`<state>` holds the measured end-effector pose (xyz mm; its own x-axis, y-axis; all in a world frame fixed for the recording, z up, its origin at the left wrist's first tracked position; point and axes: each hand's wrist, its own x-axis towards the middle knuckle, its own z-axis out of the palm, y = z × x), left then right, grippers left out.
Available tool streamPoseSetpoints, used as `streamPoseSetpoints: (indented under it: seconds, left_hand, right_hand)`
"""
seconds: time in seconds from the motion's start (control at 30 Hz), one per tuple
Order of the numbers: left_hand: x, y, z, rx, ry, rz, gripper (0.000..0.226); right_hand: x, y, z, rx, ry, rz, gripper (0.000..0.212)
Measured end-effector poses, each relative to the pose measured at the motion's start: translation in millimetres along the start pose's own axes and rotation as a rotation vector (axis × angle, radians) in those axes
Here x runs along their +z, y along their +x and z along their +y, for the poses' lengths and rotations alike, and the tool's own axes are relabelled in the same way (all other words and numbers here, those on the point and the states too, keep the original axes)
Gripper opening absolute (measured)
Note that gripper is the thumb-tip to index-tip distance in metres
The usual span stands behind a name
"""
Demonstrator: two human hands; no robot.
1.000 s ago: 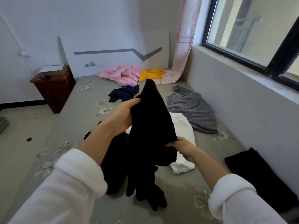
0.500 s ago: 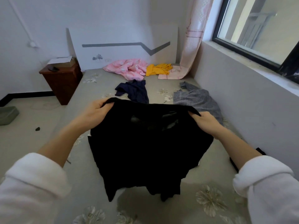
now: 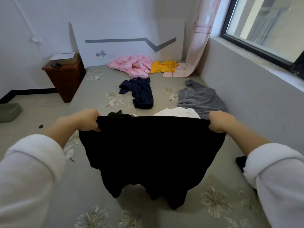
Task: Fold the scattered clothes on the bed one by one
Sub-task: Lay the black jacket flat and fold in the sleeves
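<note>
A black garment (image 3: 151, 153) hangs spread wide above the bed (image 3: 85, 186), its top edge stretched straight. My left hand (image 3: 87, 119) grips its upper left corner and my right hand (image 3: 220, 120) grips the upper right corner. Its lower part dangles down to the sheet. Behind it lie a white garment (image 3: 177, 112), partly hidden, a navy garment (image 3: 139, 92), a grey sweater (image 3: 200, 99), a pink garment (image 3: 131, 65) and a yellow one (image 3: 164, 66).
A wall with a window ledge (image 3: 255, 63) runs along the bed's right side. Another black cloth (image 3: 241, 163) lies by that wall near my right sleeve. A brown nightstand (image 3: 65, 79) stands left of the bed. A curtain (image 3: 197, 46) hangs in the far corner.
The bunched black garment has been opened out. My hands moved apart to its two top corners and pulled the top edge taut and level.
</note>
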<state>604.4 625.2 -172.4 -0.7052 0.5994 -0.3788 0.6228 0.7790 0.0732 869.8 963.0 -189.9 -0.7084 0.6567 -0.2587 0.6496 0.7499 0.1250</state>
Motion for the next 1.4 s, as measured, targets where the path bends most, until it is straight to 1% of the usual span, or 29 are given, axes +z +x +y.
streamPoseSetpoints:
  seconds: [0.03, 0.07, 0.13, 0.2, 0.23, 0.27, 0.33, 0.37, 0.4, 0.43, 0.47, 0.5, 0.53, 0.57, 0.63, 0.7, 0.77, 0.83, 0.87, 0.93, 1.0, 1.1, 1.17, 1.23, 1.3, 1.33, 1.4]
  left_hand:
    - [5, 6, -2, -0.05, 0.025, 0.081, 0.021]
    - [10, 10, -3, -0.099, 0.037, 0.156, 0.022]
    - [17, 15, -4, -0.186, 0.007, 0.289, 0.017]
    - [18, 18, -7, -0.233, -0.12, 0.445, 0.009]
    - [16, 18, -7, -0.238, -0.239, 0.509, 0.015]
    - [12, 18, -7, -0.232, -0.425, 0.552, 0.025]
    - [5, 11, 3, -0.208, -0.967, 0.544, 0.038]
    - [4, 6, 9, -0.187, -1.197, 0.547, 0.04]
    - [7, 1, 14, -0.156, -1.326, 0.585, 0.041]
    - [12, -5, 17, -0.114, -1.364, 0.646, 0.041]
    - [22, -11, 16, -0.077, -1.345, 0.715, 0.042]
    - [33, -17, 15, -0.052, -1.291, 0.769, 0.044]
    - [45, -24, 14, -0.039, -1.213, 0.798, 0.046]
    - [60, -30, 11, -0.04, -1.131, 0.796, 0.048]
    - [90, -43, 9, -0.064, -1.0, 0.751, 0.045]
    - [125, -55, 10, -0.059, -0.894, 0.654, 0.038]
    - [162, -68, 10, -0.044, -0.83, 0.534, 0.035]
    - [202, -77, 10, -0.062, -0.817, 0.402, 0.035]
    - [223, -82, 9, -0.067, -0.811, 0.345, 0.036]
    - [270, -86, 3, -0.045, -0.756, 0.205, 0.036]
    - [319, -90, -7, -0.022, -0.633, 0.042, 0.038]
    - [378, -102, -12, -0.092, -0.421, -0.164, 0.044]
    - [401, -115, -3, -0.086, -0.32, -0.255, 0.045]
    - [419, -124, 10, -0.066, -0.23, -0.36, 0.051]
    - [437, -130, 18, -0.093, -0.167, -0.426, 0.057]
    - [447, -134, 21, -0.105, -0.133, -0.472, 0.059]
    - [467, -140, 26, -0.156, -0.1, -0.603, 0.061]
  right_hand:
    - [6, 3, 2, 0.046, 0.049, 0.091, 0.008]
    - [13, 9, 4, 0.087, 0.094, 0.165, 0.01]
    - [23, 19, 10, 0.158, 0.219, 0.237, 0.023]
    - [23, 26, 15, 0.214, 0.478, 0.282, 0.029]
    - [19, 29, 17, 0.232, 0.649, 0.314, 0.031]
    - [12, 30, 20, 0.247, 0.866, 0.337, 0.031]
    - [-1, 27, 16, 0.272, 1.386, 0.318, 0.031]
    - [-5, 23, 15, 0.259, 1.588, 0.339, 0.03]
    - [-6, 18, 14, 0.236, 1.705, 0.381, 0.03]
    - [-3, 15, 15, 0.207, 1.746, 0.446, 0.03]
    - [3, 10, 17, 0.193, 1.689, 0.543, 0.029]
    - [12, 5, 20, 0.185, 1.574, 0.642, 0.028]
    - [22, -1, 23, 0.173, 1.445, 0.706, 0.026]
    - [33, -7, 26, 0.151, 1.339, 0.725, 0.024]
    - [57, -22, 30, 0.127, 1.188, 0.686, 0.021]
    - [86, -34, 34, 0.116, 1.083, 0.627, 0.029]
    - [120, -45, 37, 0.131, 1.042, 0.522, 0.023]
    - [157, -53, 39, 0.184, 1.025, 0.369, 0.016]
    - [176, -58, 39, 0.209, 1.014, 0.293, 0.017]
    - [214, -68, 40, 0.213, 0.931, 0.155, 0.024]
    - [248, -80, 40, 0.182, 0.799, 0.012, 0.028]
    - [304, -99, 47, 0.143, 0.622, -0.213, 0.033]
    - [333, -109, 53, 0.088, 0.507, -0.325, 0.04]
    - [355, -117, 59, -0.026, 0.316, -0.396, 0.042]
    - [370, -123, 64, -0.136, 0.115, -0.454, 0.045]
    - [378, -124, 66, -0.166, 0.051, -0.506, 0.048]
    - [391, -126, 67, -0.179, -0.002, -0.618, 0.051]
